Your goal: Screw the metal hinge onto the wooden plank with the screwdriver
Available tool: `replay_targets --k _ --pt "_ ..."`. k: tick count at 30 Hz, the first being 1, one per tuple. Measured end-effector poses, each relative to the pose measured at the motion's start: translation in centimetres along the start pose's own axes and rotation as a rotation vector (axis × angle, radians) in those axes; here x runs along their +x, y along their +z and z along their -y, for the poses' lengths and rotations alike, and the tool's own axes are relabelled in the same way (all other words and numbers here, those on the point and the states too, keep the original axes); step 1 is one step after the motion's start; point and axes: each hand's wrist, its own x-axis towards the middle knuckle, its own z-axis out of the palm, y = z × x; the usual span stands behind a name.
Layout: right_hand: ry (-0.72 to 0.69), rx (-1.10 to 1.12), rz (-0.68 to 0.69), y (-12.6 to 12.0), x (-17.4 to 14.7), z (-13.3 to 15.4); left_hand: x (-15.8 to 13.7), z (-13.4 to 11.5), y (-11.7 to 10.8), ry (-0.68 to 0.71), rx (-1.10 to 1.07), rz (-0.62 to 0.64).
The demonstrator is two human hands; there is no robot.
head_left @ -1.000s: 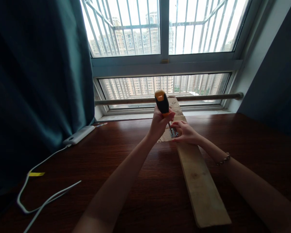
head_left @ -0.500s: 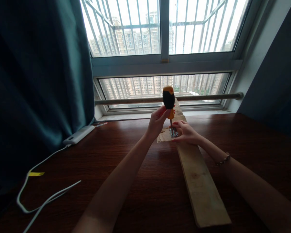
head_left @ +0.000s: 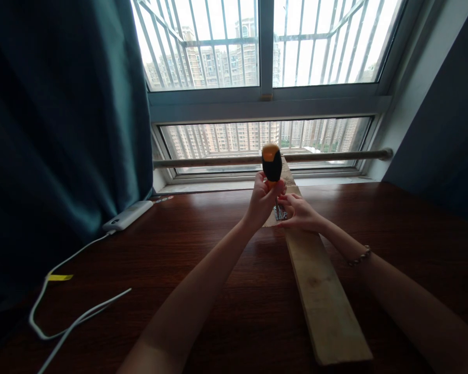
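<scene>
My left hand (head_left: 265,195) is closed round the lower handle of a black-and-yellow screwdriver (head_left: 272,165). The screwdriver stands nearly upright, its thin shaft running down to a small silvery metal piece (head_left: 281,213). Thumb and fingers of my right hand (head_left: 299,212) are set at the edges of that metal piece, steadying it on the wood. Under both hands lies a long pale wooden board (head_left: 322,291), with a shorter light wood piece (head_left: 270,222) showing at its left side. The tip of the screwdriver and the exact kind of metal piece are hard to make out.
The brown table (head_left: 203,270) carries a white power strip (head_left: 128,215) at the left, its white cable (head_left: 81,317) looping forward past a yellow tag (head_left: 61,278). A dark blue-green curtain (head_left: 101,114) hangs there. Behind the table, a metal rail (head_left: 218,162) crosses the window.
My left hand has shifted slightly right and its wrist has turned, tilting the screwdriver's handle end a little toward me. My right hand stays on the metal piece.
</scene>
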Motion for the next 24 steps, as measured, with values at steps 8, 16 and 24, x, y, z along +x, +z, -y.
replay_targets --k 8,16,24 --pt "0.007 -0.003 -0.002 -0.1 0.0 0.2 0.2 0.7 -1.1 -0.002 0.147 0.009" --pt "-0.002 0.001 -0.003 -0.1 0.0 0.3 0.4 1.6 -1.7 -0.025 0.025 -0.004" --pt "0.005 -0.007 0.006 -0.2 -0.1 0.4 0.2 1.5 -1.9 -0.016 0.2 -0.052"
